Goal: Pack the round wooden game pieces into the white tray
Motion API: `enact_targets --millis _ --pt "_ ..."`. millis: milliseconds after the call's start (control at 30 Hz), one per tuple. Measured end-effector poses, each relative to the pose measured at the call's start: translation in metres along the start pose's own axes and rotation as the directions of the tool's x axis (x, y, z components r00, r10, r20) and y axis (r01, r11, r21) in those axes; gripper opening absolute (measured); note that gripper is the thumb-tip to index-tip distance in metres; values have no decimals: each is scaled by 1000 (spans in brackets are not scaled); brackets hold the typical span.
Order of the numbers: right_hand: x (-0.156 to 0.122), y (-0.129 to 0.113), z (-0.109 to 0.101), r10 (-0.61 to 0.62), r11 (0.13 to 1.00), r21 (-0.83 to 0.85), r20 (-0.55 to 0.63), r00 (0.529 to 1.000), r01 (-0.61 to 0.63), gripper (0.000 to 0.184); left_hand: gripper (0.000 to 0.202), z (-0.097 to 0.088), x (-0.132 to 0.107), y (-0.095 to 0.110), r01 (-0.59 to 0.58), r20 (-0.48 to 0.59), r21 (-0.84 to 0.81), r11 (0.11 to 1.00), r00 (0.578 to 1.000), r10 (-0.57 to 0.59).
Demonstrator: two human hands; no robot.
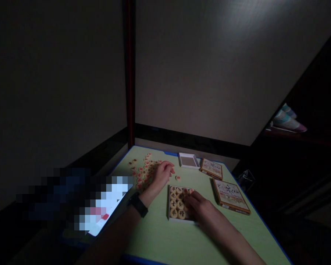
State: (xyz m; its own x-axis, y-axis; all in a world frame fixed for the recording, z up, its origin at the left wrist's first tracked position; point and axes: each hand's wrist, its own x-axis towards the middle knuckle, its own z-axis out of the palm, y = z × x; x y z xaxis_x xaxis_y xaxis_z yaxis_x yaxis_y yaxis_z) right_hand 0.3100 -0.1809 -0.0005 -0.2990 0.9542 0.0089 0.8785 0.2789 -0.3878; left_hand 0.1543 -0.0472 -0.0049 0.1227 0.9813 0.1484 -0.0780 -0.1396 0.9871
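A pile of round wooden chess pieces [143,170] with red and dark characters lies at the far left of a green table [160,235]. My left hand [162,173], a dark watch on its wrist, rests on the pile's right edge with fingers curled over pieces. One piece [178,177] lies alone just right of it. A small white tray [171,213] near the table's middle holds several pieces in rows. My right hand [196,204] lies over the tray's right part, fingertips pinched on a piece at the top row.
An empty white box half [188,160] stands at the table's far edge. Two printed box lids [211,168] [231,196] lie to the right. A lit phone screen [105,209] sits at the table's left edge. Dim walls and a dark post stand behind the table.
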Motion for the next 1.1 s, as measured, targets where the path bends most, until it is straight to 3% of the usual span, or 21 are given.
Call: enact_targets --millis 100,200,300,400,467,567,733,933,1100 --pt "-3 -1 -11 -28 999 24 0 1000 28 28 14 -1 -1 3 -14 5 97 995 1000 14" --pt "-6 -2 -29 -74 997 18 -56 996 75 19 23 -3 -8 8 -78 41 363 928 997 68" --pt "-4 1 -47 -121 993 -21 -134 983 119 19 31 -3 -24 14 -255 202 660 707 966 159" --pt "4 7 -61 -158 987 -65 -209 965 147 19 36 2 -40 18 -442 407 767 465 895 180" --pt "13 10 -67 -182 982 -85 -248 952 166 20 38 5 -47 20 -489 468 791 368 870 151" --pt "28 12 -74 -207 978 -102 -290 935 184 21 42 7 -49 22 -492 488 823 285 868 89" --pt "56 13 -79 -143 988 -95 -253 957 123 20 46 2 -42 17 -481 481 847 229 875 58" --pt "89 23 -72 -72 991 -119 -114 991 59 28 51 3 -37 11 -448 462 846 289 887 21" --pt "111 25 -62 -99 988 -127 -58 993 91 30 50 2 -36 14 -422 442 847 323 897 14"
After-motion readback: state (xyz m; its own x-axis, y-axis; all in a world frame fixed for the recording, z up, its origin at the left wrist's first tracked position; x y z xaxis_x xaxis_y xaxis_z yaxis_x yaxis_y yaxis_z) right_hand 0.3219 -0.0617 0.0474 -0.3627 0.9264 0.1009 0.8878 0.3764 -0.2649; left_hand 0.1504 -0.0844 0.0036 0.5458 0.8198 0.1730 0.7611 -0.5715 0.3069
